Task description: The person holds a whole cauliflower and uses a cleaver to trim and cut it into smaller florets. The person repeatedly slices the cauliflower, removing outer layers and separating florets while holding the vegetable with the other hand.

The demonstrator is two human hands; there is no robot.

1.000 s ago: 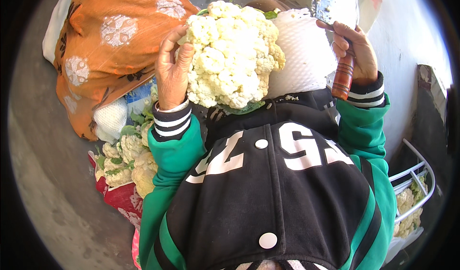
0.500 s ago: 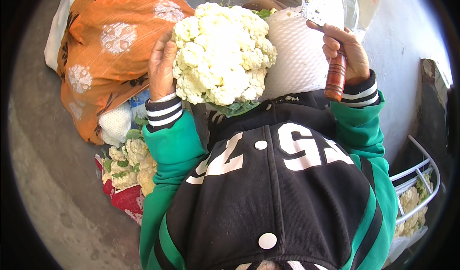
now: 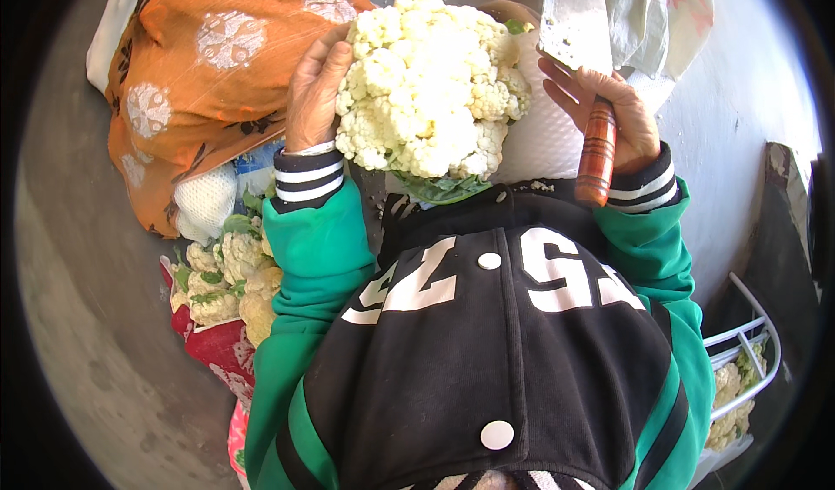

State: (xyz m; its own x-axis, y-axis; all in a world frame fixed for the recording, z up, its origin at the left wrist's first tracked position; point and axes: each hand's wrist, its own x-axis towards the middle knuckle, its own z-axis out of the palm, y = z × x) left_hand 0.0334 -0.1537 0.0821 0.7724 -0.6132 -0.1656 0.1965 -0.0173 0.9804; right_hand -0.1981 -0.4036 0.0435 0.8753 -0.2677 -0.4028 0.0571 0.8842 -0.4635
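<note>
A large white cauliflower head [image 3: 430, 86] rests in front of my chest, with a few green leaves [image 3: 442, 189] at its lower edge. Against its left side my left hand [image 3: 318, 88] is gripping it, thumb in front and some fingers hidden behind. My right hand [image 3: 613, 116] holds a cleaver by its reddish-brown wooden handle [image 3: 596, 155], pinned at the palm while some fingers stretch out under the blade. The broad metal blade [image 3: 574, 20] points up and away, with dark specks on it. Blade and cauliflower are apart.
An orange patterned cloth [image 3: 196, 81] covers a bulky thing at the left. Below it, cut cauliflower pieces [image 3: 228, 268] lie on red cloth [image 3: 219, 347]. A plastic bag [image 3: 657, 20] stands beyond my right hand. At lower right, a white rack [image 3: 750, 351] has more cauliflower beside it.
The cauliflower and my left hand have shifted slightly right in view. My right hand and the cleaver sit a little lower and more left, and its fingers have loosened and stretched out.
</note>
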